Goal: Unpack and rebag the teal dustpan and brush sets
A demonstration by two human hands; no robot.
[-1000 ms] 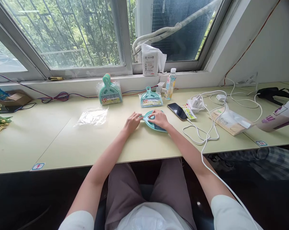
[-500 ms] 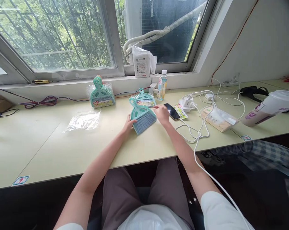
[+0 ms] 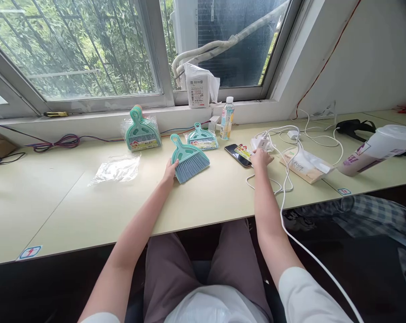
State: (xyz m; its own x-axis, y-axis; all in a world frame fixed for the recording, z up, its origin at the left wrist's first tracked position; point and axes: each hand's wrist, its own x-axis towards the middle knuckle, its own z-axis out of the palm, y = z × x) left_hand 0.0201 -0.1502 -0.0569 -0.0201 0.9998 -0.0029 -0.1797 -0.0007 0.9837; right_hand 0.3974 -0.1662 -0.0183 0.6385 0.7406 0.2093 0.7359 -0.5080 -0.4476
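My left hand [image 3: 170, 171] is closed on the left edge of a mint-green mini dustpan with its brush [image 3: 191, 164]. The set is tilted up off the table, grey bristles facing me. My right hand [image 3: 261, 159] reaches right, its fingers closed at the end of a colourful printed label card [image 3: 244, 152]. The card overlaps a dark phone [image 3: 233, 151] lying on the table; the fingertips are partly hidden. Behind the dustpan lies another bagged dustpan-and-brush set [image 3: 202, 137]. A stack of bagged sets [image 3: 141, 130] leans against the wall, further left.
A clear plastic bag [image 3: 116, 169] lies flat on the left. White cables and a charger [image 3: 261, 142] are beside my right hand, with a tissue pack [image 3: 307, 165] and a large cup [image 3: 379, 150] further right. A drink bottle [image 3: 227, 119] stands at the back.
My right hand has left the dustpan's side and moved right to the label card, which has shifted left over the phone. My left hand has carried the dustpan set slightly left.
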